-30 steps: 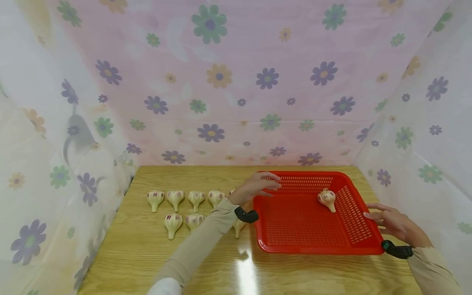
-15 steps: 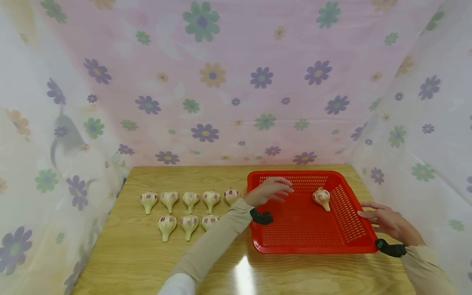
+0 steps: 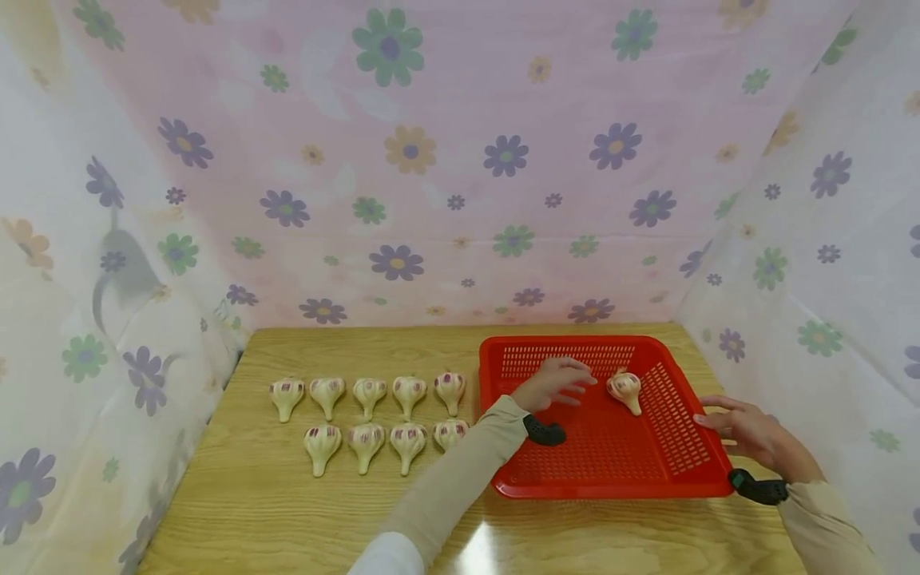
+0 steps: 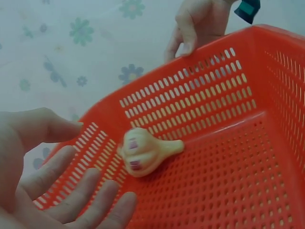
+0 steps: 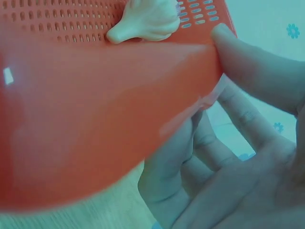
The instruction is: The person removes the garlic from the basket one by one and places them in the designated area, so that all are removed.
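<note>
A garlic bulb (image 3: 625, 388) with purple marks lies in the far right part of the red perforated basket (image 3: 611, 489). My left hand (image 3: 555, 383) hovers inside the basket's outline, to the left of that bulb, fingers spread and holding nothing. In the left wrist view, its fingers stand apart from the bulb (image 4: 143, 152), whose stem points right. My right hand (image 3: 755, 435) grips the basket's right rim. The right wrist view shows the thumb on the rim (image 5: 219, 47) and the other fingers curled beneath it.
Several more garlic bulbs (image 3: 366, 441) lie in two rows on the wooden table (image 3: 287, 511), left of the basket. My left forearm partly covers the nearest one (image 3: 451, 431). Flower-patterned cloth (image 3: 431, 176) encloses the table at the back and sides.
My left hand has moved right, from the basket's left rim to over its inside, uncovering bulbs on the table. The right hand stays on the rim. The head view has shifted slightly.
</note>
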Motion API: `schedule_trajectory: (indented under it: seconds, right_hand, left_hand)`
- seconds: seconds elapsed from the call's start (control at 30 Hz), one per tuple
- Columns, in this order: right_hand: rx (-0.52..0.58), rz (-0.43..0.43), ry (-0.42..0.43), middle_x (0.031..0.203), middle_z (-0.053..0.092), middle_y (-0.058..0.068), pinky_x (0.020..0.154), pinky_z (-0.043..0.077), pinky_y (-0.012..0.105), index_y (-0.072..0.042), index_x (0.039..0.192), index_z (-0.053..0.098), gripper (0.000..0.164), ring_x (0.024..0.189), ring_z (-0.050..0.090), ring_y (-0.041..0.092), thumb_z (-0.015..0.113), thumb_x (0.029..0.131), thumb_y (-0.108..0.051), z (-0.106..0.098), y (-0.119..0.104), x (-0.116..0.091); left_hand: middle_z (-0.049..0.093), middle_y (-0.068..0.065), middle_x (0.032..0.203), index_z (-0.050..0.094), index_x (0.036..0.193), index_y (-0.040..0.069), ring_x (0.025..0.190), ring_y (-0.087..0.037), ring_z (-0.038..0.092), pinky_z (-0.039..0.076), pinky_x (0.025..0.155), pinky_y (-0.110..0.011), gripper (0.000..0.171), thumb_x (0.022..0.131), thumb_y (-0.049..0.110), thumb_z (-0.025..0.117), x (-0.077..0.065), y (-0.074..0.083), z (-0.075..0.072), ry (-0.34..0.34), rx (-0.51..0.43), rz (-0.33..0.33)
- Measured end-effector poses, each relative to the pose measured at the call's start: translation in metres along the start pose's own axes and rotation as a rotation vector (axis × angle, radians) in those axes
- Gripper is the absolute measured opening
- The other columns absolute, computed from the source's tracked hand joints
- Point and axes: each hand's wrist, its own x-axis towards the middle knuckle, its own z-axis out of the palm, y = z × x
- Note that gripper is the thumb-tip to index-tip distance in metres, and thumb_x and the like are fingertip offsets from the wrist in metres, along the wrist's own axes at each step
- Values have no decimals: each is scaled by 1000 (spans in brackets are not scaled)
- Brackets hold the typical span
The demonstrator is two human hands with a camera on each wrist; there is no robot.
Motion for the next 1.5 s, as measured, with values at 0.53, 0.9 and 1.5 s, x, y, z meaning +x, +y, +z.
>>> schedule_trajectory:
  seconds: [0.53,0.9,1.5]
  right_hand:
    - [-168,37,117,102,67,10,78,53,47,11,137,29,65,90,65,28,60,94,-27,11,-16,-7]
    - [-173,39,132,102,67,12,77,53,48,11,138,28,66,89,64,29,59,94,-27,12,-15,-7]
    - [-153,36,137,100,67,11,75,54,47,11,135,31,62,88,65,29,60,94,-26,15,-16,-8]
  left_hand:
    - [57,-2,82,61,90,13,85,-32,61,53,75,-48,14,81,9,71,37,-28,54,374,-160,-37]
    - [58,0,80,64,87,11,80,-26,61,53,73,-49,13,78,6,72,48,-30,75,493,-211,-78]
    - [57,-4,90,55,99,9,77,-28,63,53,72,-54,31,77,8,77,47,-38,107,375,-208,-41]
